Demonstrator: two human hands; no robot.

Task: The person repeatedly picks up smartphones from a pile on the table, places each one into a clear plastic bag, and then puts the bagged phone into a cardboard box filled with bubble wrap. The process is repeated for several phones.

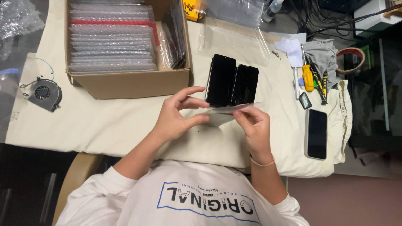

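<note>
Head view. We find both hands raised over the desk's (125, 121) near edge, holding one thin grey sheet (222, 114) between them. The left hand (178, 115) pinches the sheet's left end with thumb and fingertips, the forefinger curled above; the other fingers are loosely bent, not clenched. The right hand (255, 127) grips the right end, thumb on top, fingers folded beneath. The sheet lies nearly edge-on to the camera, so we cannot tell its face.

Just beyond the sheet, two black phone screens (231, 80) lie side by side on the cloth, touching, near the desk's middle. At the far left stands an open carton (125, 83) packed with bubble-wrapped flat items. A small fan (43, 93) sits at the left edge. Towards the right edge we note a phone (316, 134) lying flat, a yellow screwdriver (307, 77), a grey rag (321, 54) and a tape roll (351, 60). A clear bag (234, 39) lies at the far edge.
</note>
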